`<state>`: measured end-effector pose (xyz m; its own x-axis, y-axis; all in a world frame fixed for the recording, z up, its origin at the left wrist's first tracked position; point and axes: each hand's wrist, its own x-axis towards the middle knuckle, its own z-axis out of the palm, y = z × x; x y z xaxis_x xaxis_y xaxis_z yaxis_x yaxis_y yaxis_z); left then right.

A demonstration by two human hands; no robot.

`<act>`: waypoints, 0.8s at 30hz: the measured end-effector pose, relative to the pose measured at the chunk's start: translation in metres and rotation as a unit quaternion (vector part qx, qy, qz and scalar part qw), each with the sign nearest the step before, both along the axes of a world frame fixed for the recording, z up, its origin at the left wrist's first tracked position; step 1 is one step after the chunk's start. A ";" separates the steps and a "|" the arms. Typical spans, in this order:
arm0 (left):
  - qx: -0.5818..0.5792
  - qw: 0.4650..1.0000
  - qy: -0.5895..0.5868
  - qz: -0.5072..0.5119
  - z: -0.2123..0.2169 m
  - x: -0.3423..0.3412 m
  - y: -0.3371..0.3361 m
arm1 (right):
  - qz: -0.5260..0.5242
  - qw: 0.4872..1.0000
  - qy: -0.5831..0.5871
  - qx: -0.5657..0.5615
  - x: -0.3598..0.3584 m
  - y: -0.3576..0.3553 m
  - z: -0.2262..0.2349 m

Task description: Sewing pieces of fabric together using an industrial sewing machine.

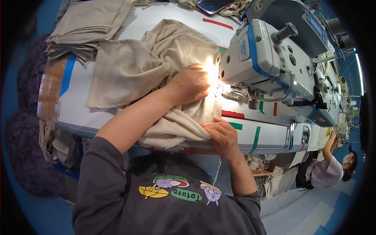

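A beige fabric garment piece (129, 72) lies bunched across the table, its right edge running under the lit needle area of a white and blue sewing machine (256, 55). My left hand (190, 84) rests on the cloth just left of the needle area, fingers bent and pressed onto the fabric. Nearer to me, at the table's front edge, my right hand (222, 135) pinches the edge of the same cloth between thumb and fingers. Glare from the machine lamp washes out the spot where the cloth meets the presser foot.
Folded beige pieces (84, 29) are stacked at the back left. A phone (213, 6) lies at the back. Red and green tape strips (256, 140) mark the white table. Dark purple cloth (29, 152) is heaped on the left. Another person (327, 168) works at the far right.
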<state>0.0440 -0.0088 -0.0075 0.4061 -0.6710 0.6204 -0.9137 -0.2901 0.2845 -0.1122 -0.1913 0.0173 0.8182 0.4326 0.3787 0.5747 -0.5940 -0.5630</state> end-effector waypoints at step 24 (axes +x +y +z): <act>0.194 0.944 0.167 0.209 0.045 -0.068 0.030 | 0.007 0.998 -0.045 -0.040 -0.048 0.010 0.000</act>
<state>-0.0238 0.0212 0.0374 0.8149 -0.5593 0.1517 -0.5747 -0.7464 0.3356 -0.1602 -0.1809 0.0178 0.7762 0.4759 0.4135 0.6292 -0.6263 -0.4602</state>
